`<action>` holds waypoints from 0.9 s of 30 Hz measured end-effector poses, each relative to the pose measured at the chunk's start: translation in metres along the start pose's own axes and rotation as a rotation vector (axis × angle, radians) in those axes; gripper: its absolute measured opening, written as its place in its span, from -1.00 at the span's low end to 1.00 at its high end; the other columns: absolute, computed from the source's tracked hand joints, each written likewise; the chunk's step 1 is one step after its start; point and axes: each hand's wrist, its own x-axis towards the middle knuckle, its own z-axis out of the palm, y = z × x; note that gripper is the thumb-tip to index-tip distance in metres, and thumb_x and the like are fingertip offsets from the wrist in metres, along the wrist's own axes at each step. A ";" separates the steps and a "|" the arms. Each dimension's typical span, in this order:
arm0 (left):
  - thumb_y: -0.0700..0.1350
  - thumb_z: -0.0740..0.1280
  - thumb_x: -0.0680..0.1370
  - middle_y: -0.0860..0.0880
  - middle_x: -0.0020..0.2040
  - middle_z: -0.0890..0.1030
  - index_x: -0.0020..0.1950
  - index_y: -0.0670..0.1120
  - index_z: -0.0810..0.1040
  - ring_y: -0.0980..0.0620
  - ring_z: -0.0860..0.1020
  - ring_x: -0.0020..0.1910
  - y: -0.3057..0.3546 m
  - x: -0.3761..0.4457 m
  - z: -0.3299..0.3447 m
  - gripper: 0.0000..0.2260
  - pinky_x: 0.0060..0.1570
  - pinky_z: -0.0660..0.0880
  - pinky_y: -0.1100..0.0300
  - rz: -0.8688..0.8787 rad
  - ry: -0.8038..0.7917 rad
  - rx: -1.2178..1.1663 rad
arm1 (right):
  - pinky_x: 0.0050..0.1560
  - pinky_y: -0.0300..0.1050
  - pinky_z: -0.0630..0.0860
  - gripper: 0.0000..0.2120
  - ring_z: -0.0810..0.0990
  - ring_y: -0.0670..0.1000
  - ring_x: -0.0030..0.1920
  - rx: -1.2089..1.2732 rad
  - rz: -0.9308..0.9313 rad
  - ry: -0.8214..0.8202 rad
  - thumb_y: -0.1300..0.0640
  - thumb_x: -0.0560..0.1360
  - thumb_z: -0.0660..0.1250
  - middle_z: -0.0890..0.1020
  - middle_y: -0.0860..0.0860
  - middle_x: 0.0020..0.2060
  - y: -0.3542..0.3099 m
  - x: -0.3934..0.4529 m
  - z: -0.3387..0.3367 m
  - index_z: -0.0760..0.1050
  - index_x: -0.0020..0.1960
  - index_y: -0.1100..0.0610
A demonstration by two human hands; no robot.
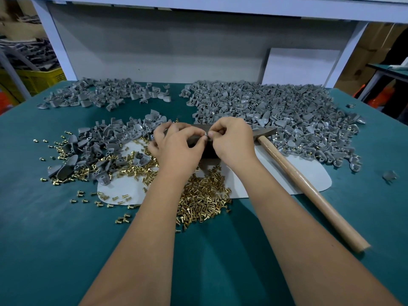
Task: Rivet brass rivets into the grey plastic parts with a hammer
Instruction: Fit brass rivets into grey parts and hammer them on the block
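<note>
A: In the head view, what do the hands do at the centre of the frame?

B: The left hand [176,142] and the right hand [231,140] both pinch one small grey plastic part [205,136] between curled fingertips. The rivet should probably sit straight before any blow.

A: And the materials?

B: Shiny brass rivets [203,199] lie lower centre; the hammer [309,184], with a smooth wooden handle, lies untouched at right on the green cloth [55,239].

Yellow crate [37,79] far left, white board [298,66] behind teal tabletop [55,228].

Pinched piece [205,136] between fingertips too small
</note>
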 end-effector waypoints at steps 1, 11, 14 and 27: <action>0.03 0.41 0.53 0.09 0.25 0.50 -0.12 0.25 0.55 -0.05 0.14 0.47 0.000 -0.001 0.000 -0.90 0.41 0.14 -0.15 -0.003 0.001 0.011 | -0.36 -0.27 0.31 -0.80 0.46 -0.12 -0.33 0.005 0.012 -0.002 0.21 0.48 0.37 0.51 -0.12 -0.40 0.000 0.000 0.000 0.52 -0.28 0.00; 0.07 0.37 0.55 0.12 0.32 0.46 -0.14 0.23 0.55 0.01 0.08 0.47 0.003 -0.003 -0.002 -0.93 0.42 0.04 -0.13 -0.046 -0.026 0.007 | -0.05 -0.13 0.45 -0.90 0.53 -0.01 -0.09 0.083 -0.058 0.022 0.21 0.48 0.36 0.60 -0.01 -0.16 0.003 -0.008 0.000 0.62 -0.18 0.11; 0.06 0.37 0.55 0.15 0.29 0.45 -0.19 0.24 0.54 0.03 0.07 0.47 0.003 -0.002 -0.004 -0.88 0.44 0.02 -0.15 -0.067 -0.042 -0.048 | -0.10 -0.15 0.43 -0.83 0.54 -0.03 -0.09 0.142 -0.025 0.036 0.15 0.51 0.31 0.64 0.00 -0.14 0.004 -0.009 -0.003 0.66 -0.14 0.15; 0.09 0.37 0.54 0.22 0.26 0.45 -0.26 0.27 0.53 0.09 0.05 0.45 0.001 0.000 -0.001 -0.82 0.37 -0.02 0.00 -0.095 -0.031 -0.070 | -0.08 -0.22 0.46 -0.80 0.55 -0.21 -0.12 0.340 0.071 0.015 0.15 0.52 0.28 0.61 -0.21 -0.26 0.008 -0.007 -0.008 0.68 -0.14 0.04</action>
